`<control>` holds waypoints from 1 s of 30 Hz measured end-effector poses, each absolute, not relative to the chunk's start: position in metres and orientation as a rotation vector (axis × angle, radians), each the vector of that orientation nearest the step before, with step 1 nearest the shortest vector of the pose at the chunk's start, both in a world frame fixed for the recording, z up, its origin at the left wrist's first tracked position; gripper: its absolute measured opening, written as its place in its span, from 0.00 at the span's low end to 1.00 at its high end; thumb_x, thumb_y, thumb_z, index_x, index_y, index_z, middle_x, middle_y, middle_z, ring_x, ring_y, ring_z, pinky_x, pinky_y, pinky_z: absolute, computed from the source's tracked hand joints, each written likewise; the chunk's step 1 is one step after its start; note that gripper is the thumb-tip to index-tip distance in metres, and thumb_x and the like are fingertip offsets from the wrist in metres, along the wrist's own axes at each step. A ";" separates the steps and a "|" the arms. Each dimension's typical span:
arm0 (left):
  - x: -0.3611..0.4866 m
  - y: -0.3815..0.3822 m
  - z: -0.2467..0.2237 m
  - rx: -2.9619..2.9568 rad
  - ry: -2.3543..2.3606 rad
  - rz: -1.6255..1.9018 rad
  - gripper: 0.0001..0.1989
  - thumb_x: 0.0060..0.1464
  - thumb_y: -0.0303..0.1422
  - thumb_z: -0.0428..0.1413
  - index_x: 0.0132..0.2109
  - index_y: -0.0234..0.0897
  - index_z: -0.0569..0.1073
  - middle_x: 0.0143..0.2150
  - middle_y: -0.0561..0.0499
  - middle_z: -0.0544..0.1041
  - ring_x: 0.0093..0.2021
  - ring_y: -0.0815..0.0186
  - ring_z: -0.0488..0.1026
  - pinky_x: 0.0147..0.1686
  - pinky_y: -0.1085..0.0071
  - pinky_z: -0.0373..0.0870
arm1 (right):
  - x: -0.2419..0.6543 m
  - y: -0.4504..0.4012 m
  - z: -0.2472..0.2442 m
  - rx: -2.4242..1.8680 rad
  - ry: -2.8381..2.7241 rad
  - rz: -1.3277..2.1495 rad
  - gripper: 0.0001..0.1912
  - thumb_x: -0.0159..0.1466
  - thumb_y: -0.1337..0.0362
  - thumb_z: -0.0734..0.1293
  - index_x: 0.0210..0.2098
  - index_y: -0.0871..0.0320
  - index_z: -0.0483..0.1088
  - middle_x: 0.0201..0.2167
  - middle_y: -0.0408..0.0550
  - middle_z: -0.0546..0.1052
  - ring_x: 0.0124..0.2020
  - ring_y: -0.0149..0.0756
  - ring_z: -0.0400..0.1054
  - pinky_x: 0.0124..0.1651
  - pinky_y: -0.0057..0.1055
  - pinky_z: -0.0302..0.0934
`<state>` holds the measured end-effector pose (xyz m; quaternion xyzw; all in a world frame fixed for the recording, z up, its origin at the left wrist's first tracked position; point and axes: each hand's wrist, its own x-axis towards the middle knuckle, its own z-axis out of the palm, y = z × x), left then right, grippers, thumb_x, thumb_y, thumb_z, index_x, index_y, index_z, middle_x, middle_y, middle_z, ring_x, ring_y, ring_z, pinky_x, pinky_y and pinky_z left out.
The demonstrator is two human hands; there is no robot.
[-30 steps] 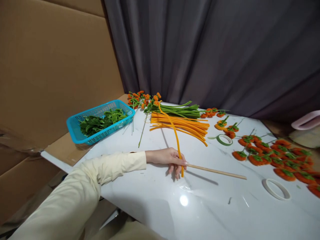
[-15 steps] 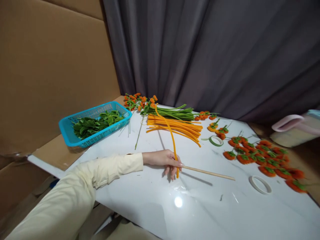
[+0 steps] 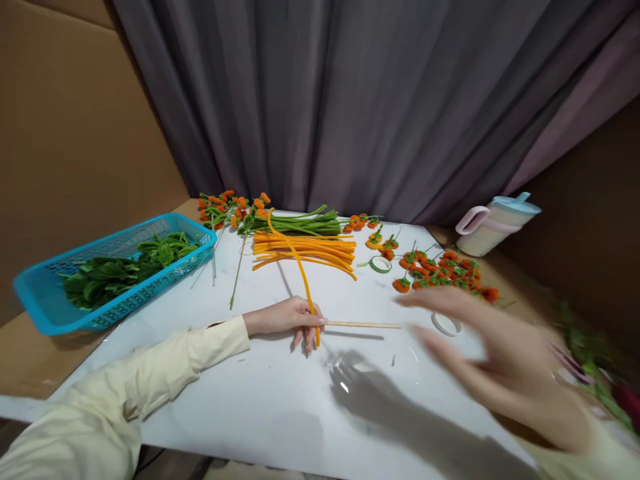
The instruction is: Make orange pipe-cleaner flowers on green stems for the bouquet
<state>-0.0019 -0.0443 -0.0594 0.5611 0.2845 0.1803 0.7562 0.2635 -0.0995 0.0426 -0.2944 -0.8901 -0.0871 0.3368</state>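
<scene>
My left hand (image 3: 301, 320) pinches a thin wooden stick (image 3: 365, 325) together with an orange pipe cleaner (image 3: 299, 263), just above the white table. The stick points right, while the pipe cleaner crosses it and curves up and away. My right hand (image 3: 505, 360), smeared by motion, is in the air at the right with thumb and fingers apart and nothing between them. It is near the free end of the stick. Beyond my left hand lie a row of orange pipe cleaners (image 3: 320, 252) and a bundle of green ones (image 3: 305, 223).
A blue basket (image 3: 150, 283) with green leaves stands at left. Orange fuzzy flowers (image 3: 425, 267) lie at right, more (image 3: 233, 203) at the back. Green tape (image 3: 381, 265), a white ring of tape (image 3: 447, 325) and a lidded cup (image 3: 493, 223) are at right. A curtain (image 3: 350, 100) hangs behind.
My right hand has come into view from the right. The view has turned to the right, showing the whole cup. My left hand still holds the stick and the orange pipe cleaner.
</scene>
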 end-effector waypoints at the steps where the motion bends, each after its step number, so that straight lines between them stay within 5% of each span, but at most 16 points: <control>1: -0.002 -0.045 -0.059 1.230 0.624 0.395 0.17 0.53 0.42 0.57 0.35 0.28 0.70 0.22 0.46 0.76 0.19 0.67 0.74 0.13 0.79 0.65 | 0.255 -0.095 0.034 -0.775 -2.412 -0.212 0.15 0.66 0.57 0.60 0.51 0.54 0.65 0.46 0.55 0.72 0.44 0.41 0.68 0.43 0.38 0.65; 4: -0.001 -0.046 -0.056 1.257 0.637 0.397 0.18 0.54 0.43 0.56 0.35 0.28 0.70 0.21 0.46 0.76 0.19 0.67 0.74 0.13 0.80 0.65 | 0.229 -0.078 -0.002 -0.755 -2.688 -0.223 0.18 0.67 0.56 0.59 0.51 0.61 0.63 0.43 0.56 0.74 0.43 0.46 0.67 0.41 0.41 0.62; 12: 0.000 -0.046 -0.054 1.258 0.666 0.365 0.18 0.54 0.44 0.55 0.34 0.29 0.69 0.20 0.48 0.75 0.19 0.68 0.74 0.13 0.80 0.65 | 0.216 -0.069 -0.052 -0.630 -2.712 -0.388 0.12 0.68 0.72 0.52 0.45 0.65 0.64 0.27 0.49 0.72 0.28 0.36 0.65 0.29 0.32 0.54; 23: -0.001 -0.045 -0.055 1.162 0.685 0.500 0.16 0.56 0.43 0.52 0.39 0.30 0.66 0.20 0.48 0.75 0.15 0.70 0.69 0.11 0.80 0.60 | 0.220 -0.067 -0.069 -0.792 -2.529 -0.139 0.12 0.66 0.74 0.53 0.44 0.62 0.64 0.30 0.49 0.74 0.30 0.33 0.66 0.29 0.27 0.54; 30: -0.001 -0.048 -0.052 1.133 0.646 0.567 0.11 0.56 0.38 0.53 0.36 0.33 0.65 0.18 0.61 0.59 0.13 0.78 0.56 0.13 0.80 0.54 | 0.216 -0.067 -0.066 -0.897 -2.600 0.124 0.10 0.66 0.70 0.56 0.42 0.59 0.66 0.33 0.47 0.73 0.31 0.31 0.68 0.26 0.26 0.52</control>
